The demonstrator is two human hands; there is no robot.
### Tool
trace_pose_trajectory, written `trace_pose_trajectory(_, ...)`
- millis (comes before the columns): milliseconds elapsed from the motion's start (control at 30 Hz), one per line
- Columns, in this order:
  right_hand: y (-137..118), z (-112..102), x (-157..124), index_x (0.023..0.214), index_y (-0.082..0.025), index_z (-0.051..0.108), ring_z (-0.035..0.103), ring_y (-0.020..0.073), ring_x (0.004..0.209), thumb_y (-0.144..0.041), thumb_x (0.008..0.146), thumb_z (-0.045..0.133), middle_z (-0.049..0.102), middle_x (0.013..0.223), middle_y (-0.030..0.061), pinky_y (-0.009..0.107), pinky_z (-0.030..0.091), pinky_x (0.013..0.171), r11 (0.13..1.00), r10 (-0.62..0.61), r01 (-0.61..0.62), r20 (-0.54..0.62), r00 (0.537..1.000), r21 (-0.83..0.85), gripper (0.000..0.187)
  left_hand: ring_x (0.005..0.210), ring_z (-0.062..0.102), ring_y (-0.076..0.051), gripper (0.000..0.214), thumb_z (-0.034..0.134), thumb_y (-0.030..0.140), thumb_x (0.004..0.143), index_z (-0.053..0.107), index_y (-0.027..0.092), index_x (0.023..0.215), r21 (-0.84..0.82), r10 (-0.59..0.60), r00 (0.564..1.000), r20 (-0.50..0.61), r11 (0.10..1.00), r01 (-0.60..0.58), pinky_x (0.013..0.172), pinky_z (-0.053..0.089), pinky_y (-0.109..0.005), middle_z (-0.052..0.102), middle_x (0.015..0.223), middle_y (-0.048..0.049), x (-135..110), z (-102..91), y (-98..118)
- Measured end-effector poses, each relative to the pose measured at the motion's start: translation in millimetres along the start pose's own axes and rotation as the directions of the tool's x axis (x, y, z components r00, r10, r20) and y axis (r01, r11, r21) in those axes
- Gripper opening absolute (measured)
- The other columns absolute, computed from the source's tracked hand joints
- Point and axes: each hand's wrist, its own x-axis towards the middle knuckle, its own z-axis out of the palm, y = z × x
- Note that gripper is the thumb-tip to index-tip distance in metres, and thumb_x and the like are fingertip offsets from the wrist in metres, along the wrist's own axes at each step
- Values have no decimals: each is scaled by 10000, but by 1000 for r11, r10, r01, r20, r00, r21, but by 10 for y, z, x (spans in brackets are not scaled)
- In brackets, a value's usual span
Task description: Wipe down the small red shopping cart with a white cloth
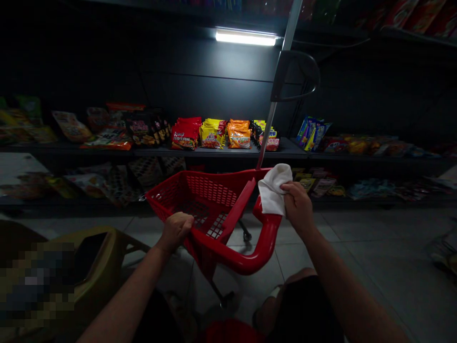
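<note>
on red shopping-cart handle [264, 247], right side: your right hand [298, 202] is pinching white cloth [272, 193]; left hand [177, 229], clasping basket rim [206, 243].

At centre frame, the cart [246, 264] is showing glossy red, its basket walls [210, 189] bearing rows of slots; the cloth [273, 201] is looking plain white. Above, red packets [184, 136], yellow packets [212, 136] and orange packets [239, 136] are showing brightly. Lower left, the stool [113, 244] is looking dull mustard; lower right, the tiled floor [378, 257] is appearing grey.
</note>
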Motion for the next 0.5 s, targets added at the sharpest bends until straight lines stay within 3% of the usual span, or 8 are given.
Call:
trace_pose_trajectory(133,-497,-76,-558,1023,-238,666,571,269,1047,-124,864,380,603,1059,115,416,500,903,996,84,-83,-6,996,40,346,595,501,-160,414,313,295,948,471,220,573,9,-40,999,17,999,40,634,385,-291,535,565,-7,11,7,33)
trace_pose_trajectory(267,-917,-132,-1064,980,-276,673,555,275,1028,-126,878,410,580,1061,113,417,509,856,997,-19,16,54,998,70,320,642,513,-179,409,292,301,947,478,223,592,29,-57,998,18,998,56,665,390,-310,562,603,-25,16,37,75)
trace_pose_trajectory(400,-881,-18,-1434,949,-291,656,536,279,982,-152,870,437,535,1039,112,427,504,818,996,-89,89,-20,996,19,271,692,540,-185,435,266,326,970,529,216,642,23,-67,996,53,998,66,723,417,-318,604,660,-35,21,33,109)
trace_pose_trajectory(500,-711,151,-1621,859,-255,581,529,274,931,-188,863,440,499,988,111,422,502,793,999,-38,39,-121,992,3,156,781,610,-174,495,216,330,1001,618,196,746,-13,-48,989,140,999,50,806,463,-309,674,777,-41,48,-23,175)
